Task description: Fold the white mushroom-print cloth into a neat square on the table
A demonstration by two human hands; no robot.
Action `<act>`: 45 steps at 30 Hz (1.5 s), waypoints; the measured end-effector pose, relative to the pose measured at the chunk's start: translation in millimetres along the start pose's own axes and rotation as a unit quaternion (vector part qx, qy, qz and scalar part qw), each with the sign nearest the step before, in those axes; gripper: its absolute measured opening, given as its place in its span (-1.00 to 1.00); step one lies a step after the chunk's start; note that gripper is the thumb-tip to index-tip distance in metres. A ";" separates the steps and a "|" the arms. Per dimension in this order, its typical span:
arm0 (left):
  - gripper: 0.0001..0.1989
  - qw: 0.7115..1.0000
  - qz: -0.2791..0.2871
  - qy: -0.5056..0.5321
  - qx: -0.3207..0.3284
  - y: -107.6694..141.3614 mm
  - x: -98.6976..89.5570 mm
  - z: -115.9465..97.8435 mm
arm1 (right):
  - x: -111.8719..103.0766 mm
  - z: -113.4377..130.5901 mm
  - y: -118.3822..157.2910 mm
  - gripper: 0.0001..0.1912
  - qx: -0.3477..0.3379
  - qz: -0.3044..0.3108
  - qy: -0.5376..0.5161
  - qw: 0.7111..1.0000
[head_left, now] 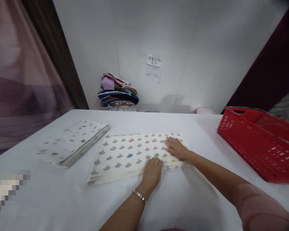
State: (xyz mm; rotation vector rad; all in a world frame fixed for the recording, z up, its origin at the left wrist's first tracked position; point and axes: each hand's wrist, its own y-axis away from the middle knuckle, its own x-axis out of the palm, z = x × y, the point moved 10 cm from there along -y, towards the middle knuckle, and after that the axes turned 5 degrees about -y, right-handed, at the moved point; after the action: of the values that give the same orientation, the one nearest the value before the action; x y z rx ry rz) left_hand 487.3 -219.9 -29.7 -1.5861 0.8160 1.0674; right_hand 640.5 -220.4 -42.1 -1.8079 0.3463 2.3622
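Observation:
A folded white cloth (135, 162) with grey mushroom-like prints, a few of them coloured, lies flat in front of me in several layers. My left hand (153, 171), with a silver bracelet at the wrist, rests on its near edge, fingers laid over the top; the thumb is hidden. My right hand (177, 148) lies flat on the right part of the cloth, fingers apart and slightly blurred. To the left is a second folded white cloth (74, 141) with small grey and dark prints, thick with layers along its right side.
A red plastic basket (250, 141) with a metal handle stands at the table's right side. Beyond the far edge of the white table (156, 122), a stack of folded fabrics (119, 93) sits against the wall. Paper notes (153, 61) hang there. A pink curtain (21, 80) borders the left.

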 end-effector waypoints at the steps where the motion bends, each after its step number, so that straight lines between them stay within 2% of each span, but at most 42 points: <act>1: -0.83 1.000 0.002 -0.002 -0.001 -0.1 -0.2 0.3 | -3.0 -17.1 5.7 -0.33 0.030 -0.004 0.005 1.000; 3: -0.81 1.000 0.005 -0.003 -0.003 0.2 -1.5 0.9 | -5.7 -41.2 9.8 -0.32 0.071 0.003 0.011 0.997; 5: -0.79 1.000 0.006 -0.001 -0.004 0.3 -3.4 1.1 | -5.4 -50.7 6.1 -0.32 0.082 0.017 0.007 0.996; 8: -0.77 1.000 0.010 0.001 -0.007 0.2 -6.1 1.8 | -10.5 -50.5 -4.7 -0.33 0.069 -0.002 0.010 0.998; 11: -0.76 1.000 0.015 -0.004 -0.010 -0.3 -7.4 2.0 | -15.4 -58.4 -12.1 -0.36 0.085 -0.027 0.024 0.996; 15: -0.77 1.000 0.022 -0.009 -0.012 -1.1 -7.2 2.4 | -12.2 -70.1 -16.7 -0.36 0.099 -0.008 0.013 0.995; 20: -0.77 0.999 0.030 -0.009 -0.007 -2.1 -7.4 1.2 | -17.6 -72.4 -9.8 -0.38 0.108 -0.029 -0.004 0.994; 23: -0.77 0.999 0.040 -0.009 0.000 -2.3 -6.9 -0.2 | -24.7 -79.2 -0.7 -0.42 0.136 -0.041 -0.082 0.986; 25: -0.78 0.999 0.043 -0.010 0.002 -2.2 -7.0 -0.5 | -39.5 -88.7 9.6 -0.46 0.163 -0.086 -0.174 0.967; 28: -0.77 0.999 0.039 -0.013 0.007 -2.1 -8.6 -1.2 | -66.2 -109.6 40.0 -0.55 0.210 -0.199 -0.287 0.913; 30: -0.77 0.999 0.035 -0.013 0.010 -2.0 -9.8 -2.0 | -67.4 -121.9 65.0 -0.64 0.247 -0.225 -0.334 0.881; 33: -0.76 0.999 0.032 -0.013 0.012 -1.9 -11.4 -3.1 | -48.9 -133.6 99.1 -0.75 0.310 -0.203 -0.366 0.854; 37: -0.74 1.000 0.015 -0.016 0.014 -1.3 -15.6 -4.8 | -19.5 -134.4 127.2 -0.75 0.375 -0.157 -0.419 0.812; 41: -0.73 1.000 0.006 -0.021 0.009 -0.2 -17.3 -4.1 | 0.2 -119.2 133.2 -0.69 0.411 -0.086 -0.475 0.773; 45: -0.75 0.999 -0.003 -0.035 0.009 0.9 -17.0 -3.9 | 9.7 -102.1 129.4 -0.69 0.404 -0.039 -0.535 0.741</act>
State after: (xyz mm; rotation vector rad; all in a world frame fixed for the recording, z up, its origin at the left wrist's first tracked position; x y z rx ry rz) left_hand 481.0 -224.0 -13.9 -1.5262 0.7718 1.1021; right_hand 700.0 -372.8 -64.8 0.0008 0.8671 2.1740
